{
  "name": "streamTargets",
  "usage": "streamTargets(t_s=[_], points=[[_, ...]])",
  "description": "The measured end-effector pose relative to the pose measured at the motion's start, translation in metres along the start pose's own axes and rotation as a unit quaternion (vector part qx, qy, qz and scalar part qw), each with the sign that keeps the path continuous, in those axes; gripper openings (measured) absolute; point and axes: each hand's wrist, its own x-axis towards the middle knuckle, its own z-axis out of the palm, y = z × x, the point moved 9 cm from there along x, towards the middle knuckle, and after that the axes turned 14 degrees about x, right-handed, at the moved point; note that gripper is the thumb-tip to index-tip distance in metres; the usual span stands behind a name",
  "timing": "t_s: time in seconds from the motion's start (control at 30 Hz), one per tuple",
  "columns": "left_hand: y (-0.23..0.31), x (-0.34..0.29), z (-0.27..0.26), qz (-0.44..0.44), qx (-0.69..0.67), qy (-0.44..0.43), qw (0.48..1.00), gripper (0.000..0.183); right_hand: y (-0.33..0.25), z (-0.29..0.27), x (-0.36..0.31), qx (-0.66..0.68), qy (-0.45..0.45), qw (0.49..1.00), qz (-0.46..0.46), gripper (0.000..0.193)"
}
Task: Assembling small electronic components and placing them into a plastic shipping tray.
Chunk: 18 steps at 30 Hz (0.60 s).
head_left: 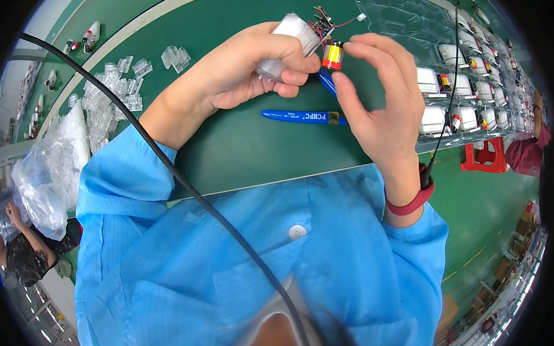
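Observation:
My left hand [250, 68] is closed round a whitish translucent plastic casing [297, 32]. A small circuit board [322, 25] with thin red and dark wires sticks out at the casing's far end. Beside it, a small yellow and red battery [333, 55] sits between the thumb and index finger of my right hand [383, 97], its other fingers curved and apart. Blue-handled nippers [296, 117] lie on the green tabletop below; one handle is partly behind the battery and fingers, and their head is hidden by my right hand.
Clear plastic pieces [102, 100] are heaped at left, near a transparent bag [51, 165]. A clear tray [431, 139] at right holds rows of white casings with batteries. A black cable [167, 163] crosses the view. A red stool [484, 156] stands at right; other people sit on both sides.

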Motion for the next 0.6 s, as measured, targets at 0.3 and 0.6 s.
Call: streamTargets(t_s=[0.3, 0.6], points=[[-0.001, 0.0, 0.011, 0.002, 0.056, -0.023, 0.998, 0.036, -0.015, 0.009, 0.01, -0.082, -0.066, 0.988, -0.115, 0.029], [0.014, 0.001, 0.005, 0.119, 0.261, 0.045, 0.957, 0.053, 0.066, 0.039, -0.024, 0.647, 0.031, 0.637, 0.417, 0.029]])
